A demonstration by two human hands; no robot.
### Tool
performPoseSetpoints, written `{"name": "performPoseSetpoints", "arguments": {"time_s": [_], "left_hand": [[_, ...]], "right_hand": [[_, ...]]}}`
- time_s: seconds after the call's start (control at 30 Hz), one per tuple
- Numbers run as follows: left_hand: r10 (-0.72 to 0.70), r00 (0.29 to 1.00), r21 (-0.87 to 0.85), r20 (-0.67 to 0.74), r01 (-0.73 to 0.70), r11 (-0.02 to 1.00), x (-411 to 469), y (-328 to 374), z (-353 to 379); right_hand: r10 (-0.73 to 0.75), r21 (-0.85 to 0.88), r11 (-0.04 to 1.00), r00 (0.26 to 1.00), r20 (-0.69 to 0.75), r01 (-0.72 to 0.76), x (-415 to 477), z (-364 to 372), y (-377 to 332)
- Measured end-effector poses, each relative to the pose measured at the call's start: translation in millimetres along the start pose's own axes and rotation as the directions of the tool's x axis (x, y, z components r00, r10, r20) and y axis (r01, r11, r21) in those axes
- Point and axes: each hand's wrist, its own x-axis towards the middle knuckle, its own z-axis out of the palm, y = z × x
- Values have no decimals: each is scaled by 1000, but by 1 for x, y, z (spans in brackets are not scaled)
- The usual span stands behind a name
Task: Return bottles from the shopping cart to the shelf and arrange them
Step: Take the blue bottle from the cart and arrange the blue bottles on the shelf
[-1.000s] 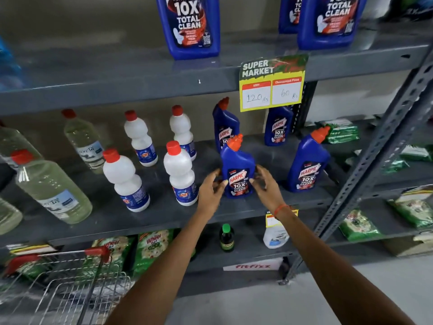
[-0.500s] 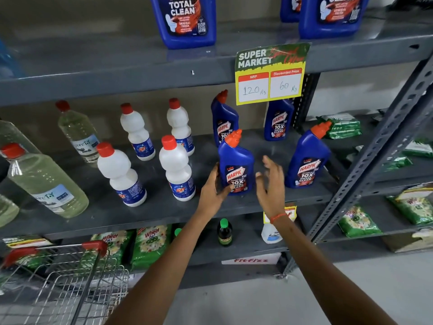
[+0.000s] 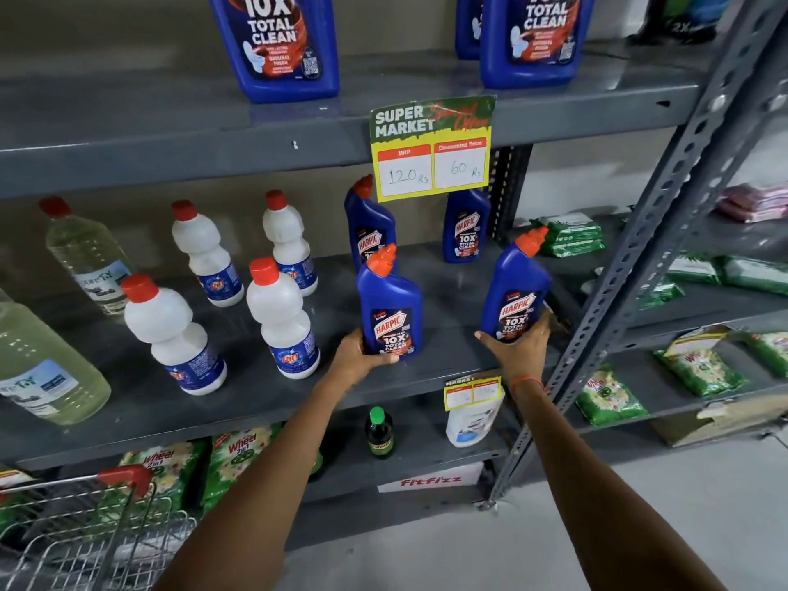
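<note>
Left hand [image 3: 362, 351] wrapped round the base of the front-centre Harpic bottle [image 3: 390, 309], fingers curled along its lower front, bottle upright on the middle shelf [image 3: 256, 398]. Right hand [image 3: 518, 347] cups the base of the right-hand Harpic bottle [image 3: 516, 292], which leans a little to the right near the shelf's slotted upright [image 3: 665, 215]; whether its base is fully seated I cannot tell. Both forearms reach up and forward from below, wrists slightly bent back.

Step in hand looks like arranging: the blue bottles are being squared up in the front row. Two more Harpic bottles [image 3: 464, 226] stand behind, white red-capped bottles [image 3: 281, 317] to the left. Shopping cart [image 3: 85, 535] sits at lower left; nothing can be made out in the part showing.

Next move likely calls for standing the right bottle straight, label forward, level with its neighbour, then letting go of both.
</note>
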Motion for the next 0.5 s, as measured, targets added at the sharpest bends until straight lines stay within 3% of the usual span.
{"name": "performPoseSetpoints", "arguments": {"time_s": [0.5], "left_hand": [[24,1000,33,-10,-24,999,-1,-7,1]], "right_hand": [[-13,46,999,1000,-27,14,1,0,6]]}}
